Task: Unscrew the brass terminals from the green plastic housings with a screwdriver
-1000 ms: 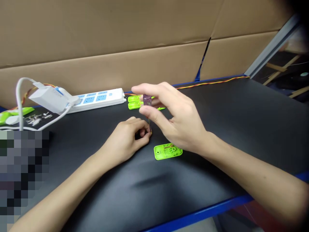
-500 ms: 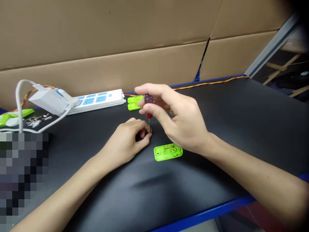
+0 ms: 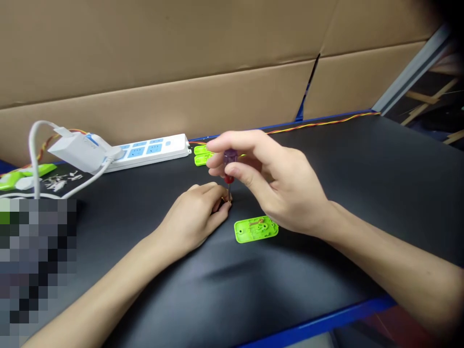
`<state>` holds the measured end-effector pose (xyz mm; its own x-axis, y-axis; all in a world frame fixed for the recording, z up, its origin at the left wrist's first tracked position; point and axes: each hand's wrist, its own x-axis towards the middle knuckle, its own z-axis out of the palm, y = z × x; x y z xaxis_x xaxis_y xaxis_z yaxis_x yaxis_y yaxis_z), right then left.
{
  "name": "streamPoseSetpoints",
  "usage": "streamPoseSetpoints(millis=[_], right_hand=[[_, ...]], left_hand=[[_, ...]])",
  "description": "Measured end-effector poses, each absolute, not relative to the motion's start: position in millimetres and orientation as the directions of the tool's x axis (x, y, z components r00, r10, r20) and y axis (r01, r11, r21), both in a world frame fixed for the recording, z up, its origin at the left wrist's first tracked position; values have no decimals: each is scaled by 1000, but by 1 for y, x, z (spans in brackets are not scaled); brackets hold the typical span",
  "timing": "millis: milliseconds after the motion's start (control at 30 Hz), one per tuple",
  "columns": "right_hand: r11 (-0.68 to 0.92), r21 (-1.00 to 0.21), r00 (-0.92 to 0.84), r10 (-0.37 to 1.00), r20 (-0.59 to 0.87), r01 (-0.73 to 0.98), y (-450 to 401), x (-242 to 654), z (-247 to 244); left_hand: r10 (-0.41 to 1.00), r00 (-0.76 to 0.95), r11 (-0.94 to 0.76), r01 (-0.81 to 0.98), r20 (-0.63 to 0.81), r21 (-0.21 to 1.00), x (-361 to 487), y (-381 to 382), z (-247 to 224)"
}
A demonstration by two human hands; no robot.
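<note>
My right hand (image 3: 282,181) grips a small screwdriver (image 3: 229,178) with a purple and red handle, thumb on one side and fingers on the other. The screwdriver stands nearly upright, its shaft pointing down at the fingertips of my left hand (image 3: 197,212). There, my left thumb and forefinger pinch a tiny brass-coloured piece (image 3: 229,201) low on the black table; its kind is too small to tell. Below my right hand a bright green plastic shell (image 3: 246,233) lies open side up, with a brass-coloured strip inside. Behind my right fingers are more green shells (image 3: 201,155), partly hidden.
At the back left lies a white power strip (image 3: 170,148) with a white adapter (image 3: 78,152) and cables plugged in. Small metal pieces (image 3: 58,181) and green parts (image 3: 14,179) sit at the far left. A cardboard wall (image 3: 181,106) closes off the back; a blue edge (image 3: 319,324) runs along the front.
The whole view has shifted slightly. My right fingers have turned a little around the screwdriver's handle, while my left hand keeps its pinch at the tip.
</note>
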<state>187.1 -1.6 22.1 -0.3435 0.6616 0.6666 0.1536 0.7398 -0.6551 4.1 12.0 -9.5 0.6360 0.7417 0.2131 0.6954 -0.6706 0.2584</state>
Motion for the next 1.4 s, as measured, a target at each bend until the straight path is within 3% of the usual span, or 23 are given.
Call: streamPoseSetpoints(millis=[400,600,667,767,833,1133,1400], right_hand=[[716,-679,-174,698,695,161,-1,187,11],[780,-614,-175,625,760,119,-1,189,11],[793,-604,-81,609,789,77,0,193,16],[781,-603,164,582,797,162,11,204,19],[763,-611,236,567,789,210,22,212,16],[688,-655,95,663,742,313,38,215,-10],[666,-647,58,679,732,372,34,216,-4]], left_hand=[[748,641,-663,718,170,211,5,12,-10],[752,629,-659,700,199,276,2,11,-6],[767,594,-642,706,244,298,1,8,-1],[755,569,-652,704,328,281,5,-2,5],[712,597,-696,671,370,256,12,-13,6],[573,725,-804,587,382,91,35,-37,-5],[550,752,-821,566,363,73,33,-33,-9]])
